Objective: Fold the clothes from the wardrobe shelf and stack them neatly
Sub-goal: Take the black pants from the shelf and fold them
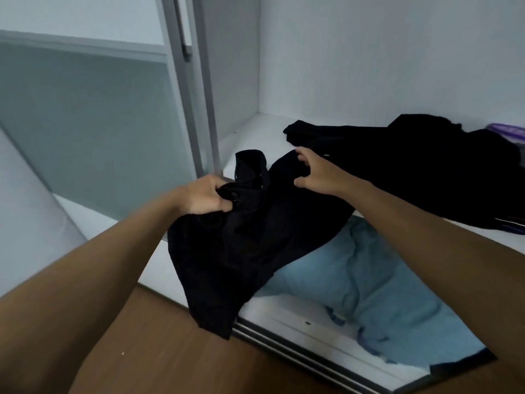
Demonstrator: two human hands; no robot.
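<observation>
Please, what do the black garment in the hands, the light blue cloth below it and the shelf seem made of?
The black garment looks like soft matte fabric: it drapes and creases; weave unclear. The light blue cloth seems thin fabric, perhaps cotton, softly wrinkled. The shelf is smooth white board, likely laminate, flat and even.

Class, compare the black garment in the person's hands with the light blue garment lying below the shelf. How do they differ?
The black garment is dark; the light blue garment is pale. The black one is gripped by the left hand and right hand, bunched and hanging over the edge of the shelf; the blue one lies spread out, in neither hand. Both are unfolded cloth.
</observation>
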